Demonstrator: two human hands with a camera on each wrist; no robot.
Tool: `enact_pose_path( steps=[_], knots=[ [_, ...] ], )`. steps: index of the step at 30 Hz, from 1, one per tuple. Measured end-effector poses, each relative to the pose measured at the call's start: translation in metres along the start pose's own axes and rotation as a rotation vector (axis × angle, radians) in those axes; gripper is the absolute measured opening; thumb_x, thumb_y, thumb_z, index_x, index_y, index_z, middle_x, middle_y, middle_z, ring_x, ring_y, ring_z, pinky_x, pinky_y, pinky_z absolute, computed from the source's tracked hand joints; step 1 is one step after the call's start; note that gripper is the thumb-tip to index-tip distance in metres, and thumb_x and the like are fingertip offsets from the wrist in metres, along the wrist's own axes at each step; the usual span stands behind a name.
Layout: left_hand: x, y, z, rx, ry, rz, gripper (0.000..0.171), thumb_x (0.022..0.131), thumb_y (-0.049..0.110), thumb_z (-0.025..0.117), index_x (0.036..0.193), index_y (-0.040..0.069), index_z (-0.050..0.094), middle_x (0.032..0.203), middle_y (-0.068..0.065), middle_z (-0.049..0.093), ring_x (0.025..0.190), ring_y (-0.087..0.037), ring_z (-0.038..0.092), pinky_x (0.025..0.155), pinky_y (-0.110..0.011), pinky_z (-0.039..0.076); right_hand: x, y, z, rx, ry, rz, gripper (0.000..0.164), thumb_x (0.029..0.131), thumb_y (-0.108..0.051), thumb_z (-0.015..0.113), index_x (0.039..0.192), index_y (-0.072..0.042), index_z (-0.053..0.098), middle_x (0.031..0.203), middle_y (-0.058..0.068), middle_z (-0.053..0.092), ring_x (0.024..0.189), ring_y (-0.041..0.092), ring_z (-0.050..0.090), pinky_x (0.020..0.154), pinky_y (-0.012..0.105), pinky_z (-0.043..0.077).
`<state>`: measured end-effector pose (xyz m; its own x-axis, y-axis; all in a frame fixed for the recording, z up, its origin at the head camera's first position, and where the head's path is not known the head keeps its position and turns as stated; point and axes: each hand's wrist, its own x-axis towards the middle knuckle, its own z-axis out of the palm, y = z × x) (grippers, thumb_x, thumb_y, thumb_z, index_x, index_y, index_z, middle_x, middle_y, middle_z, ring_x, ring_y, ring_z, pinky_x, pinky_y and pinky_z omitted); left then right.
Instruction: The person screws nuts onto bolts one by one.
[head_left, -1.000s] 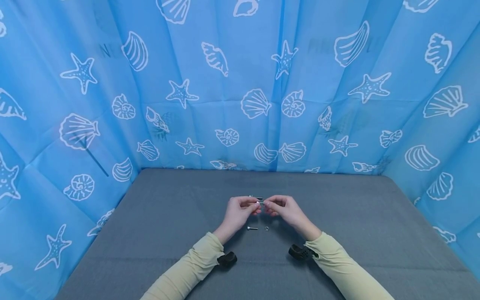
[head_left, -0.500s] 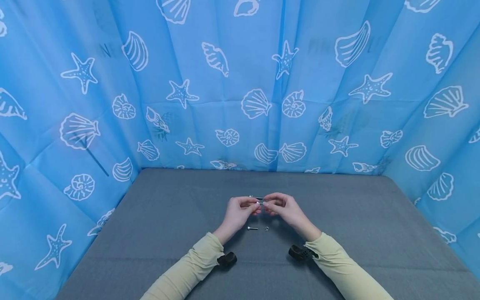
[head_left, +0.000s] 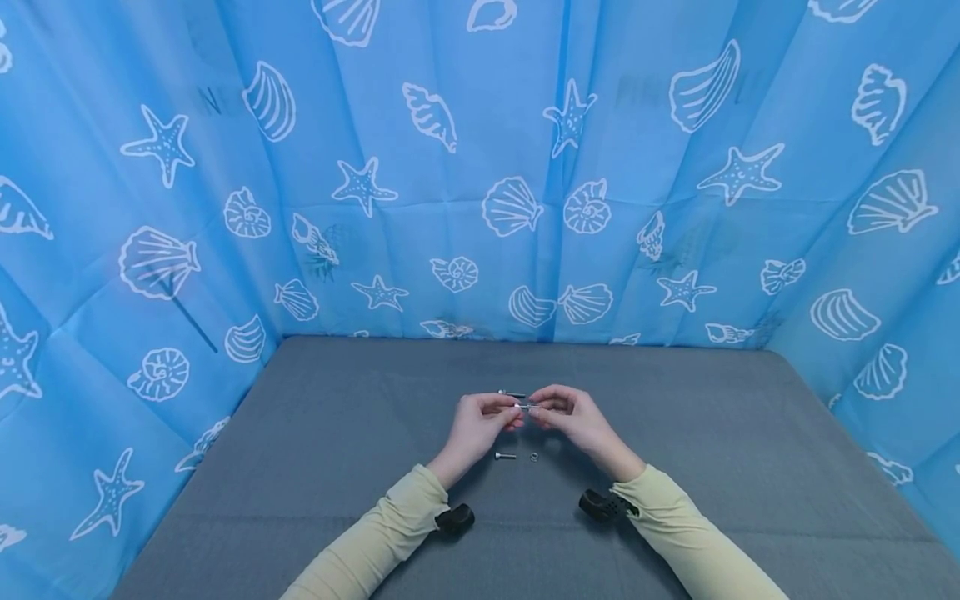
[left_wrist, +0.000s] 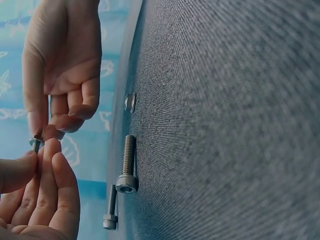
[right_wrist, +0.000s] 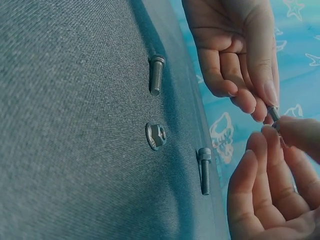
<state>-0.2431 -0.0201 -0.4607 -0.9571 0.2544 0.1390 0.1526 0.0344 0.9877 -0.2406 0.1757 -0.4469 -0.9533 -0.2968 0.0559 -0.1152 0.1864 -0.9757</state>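
Note:
Above the table, my left hand [head_left: 483, 421] pinches a small metal bolt [right_wrist: 273, 113] between thumb and fingertips. The thumb and fingers of my right hand [head_left: 566, 417] pinch at the flange nut [left_wrist: 35, 142] on the bolt's other end. Both sets of fingertips nearly meet, and the bolt's head is hidden in the left fingers. On the grey cloth below lie a loose socket-head bolt [left_wrist: 128, 165] and a loose flange nut [right_wrist: 156, 136]. Farther back lies another bolt [right_wrist: 205, 172], with a thicker collar right by its head.
A grey cloth-covered table [head_left: 360, 417] spreads under both hands. Behind it and at its sides hangs a blue curtain [head_left: 465, 208] with white shell and starfish prints. Each wrist wears a black camera [head_left: 454, 520] at the sleeve cuff.
My right fingertips have shifted slightly to the right, and more of the bolt and nut shows between the hands. My left hand and the parts on the table have stayed put.

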Motion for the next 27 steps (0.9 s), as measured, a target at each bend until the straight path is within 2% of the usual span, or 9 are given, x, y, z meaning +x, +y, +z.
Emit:
enact_pose_path(
  steps=[7, 12, 15, 19, 22, 27],
  knots=[
    [0.0004, 0.0005, 0.0012, -0.001, -0.002, 0.006, 0.020, 0.089, 0.005, 0.067, 0.103, -0.008, 0.068, 0.086, -0.012, 0.072, 0.078, -0.022, 0.070, 0.073, -0.039, 0.058, 0.0006, -0.0005, -0.0005, -0.029, -0.001, 0.028, 0.030, 0.096, -0.021, 0.061, 0.109, 0.007, 0.064, 0.096, 0.015, 0.068, 0.089, 0.026, 0.065, 0.081, 0.046, 0.055],
    [0.0007, 0.0013, 0.0005, -0.006, 0.000, -0.012, 0.017, 0.089, 0.006, 0.067, 0.103, -0.003, 0.070, 0.087, -0.009, 0.072, 0.078, -0.020, 0.070, 0.073, -0.036, 0.058, 0.0020, -0.0007, -0.0003, 0.003, -0.025, 0.010, 0.030, 0.094, -0.013, 0.063, 0.114, 0.009, 0.059, 0.100, 0.019, 0.067, 0.091, 0.029, 0.065, 0.080, 0.046, 0.055],
    [0.0001, 0.0021, 0.0003, -0.009, 0.000, -0.013, 0.018, 0.089, 0.006, 0.067, 0.104, -0.004, 0.069, 0.087, -0.009, 0.072, 0.078, -0.019, 0.070, 0.072, -0.034, 0.058, 0.0016, -0.0015, -0.0001, -0.014, -0.034, 0.011, 0.028, 0.094, -0.012, 0.063, 0.113, 0.008, 0.060, 0.101, 0.019, 0.067, 0.091, 0.028, 0.065, 0.080, 0.045, 0.055],
    [-0.0015, 0.0029, 0.0000, -0.003, -0.001, -0.001, 0.021, 0.089, 0.006, 0.067, 0.105, -0.007, 0.068, 0.089, -0.012, 0.071, 0.080, -0.024, 0.070, 0.073, -0.037, 0.058, -0.0001, -0.0021, -0.0004, -0.024, -0.030, 0.042, 0.030, 0.096, -0.019, 0.061, 0.112, 0.006, 0.062, 0.100, 0.018, 0.067, 0.092, 0.030, 0.065, 0.081, 0.047, 0.055],
    [-0.0022, 0.0035, -0.0003, -0.013, -0.005, 0.009, 0.019, 0.089, 0.005, 0.067, 0.105, -0.006, 0.069, 0.090, -0.016, 0.071, 0.082, -0.029, 0.070, 0.074, -0.041, 0.058, 0.0002, -0.0024, -0.0005, 0.000, -0.027, 0.035, 0.030, 0.096, -0.016, 0.061, 0.114, 0.007, 0.060, 0.100, 0.020, 0.067, 0.093, 0.033, 0.064, 0.081, 0.050, 0.054],
    [-0.0017, 0.0044, -0.0011, -0.012, -0.011, 0.013, 0.018, 0.089, 0.006, 0.067, 0.105, -0.004, 0.069, 0.090, -0.014, 0.071, 0.081, -0.026, 0.070, 0.073, -0.037, 0.058, 0.0021, -0.0032, 0.0004, -0.007, -0.024, -0.009, 0.027, 0.092, -0.009, 0.065, 0.112, 0.008, 0.060, 0.101, 0.021, 0.066, 0.091, 0.029, 0.066, 0.079, 0.043, 0.056]
  ],
)
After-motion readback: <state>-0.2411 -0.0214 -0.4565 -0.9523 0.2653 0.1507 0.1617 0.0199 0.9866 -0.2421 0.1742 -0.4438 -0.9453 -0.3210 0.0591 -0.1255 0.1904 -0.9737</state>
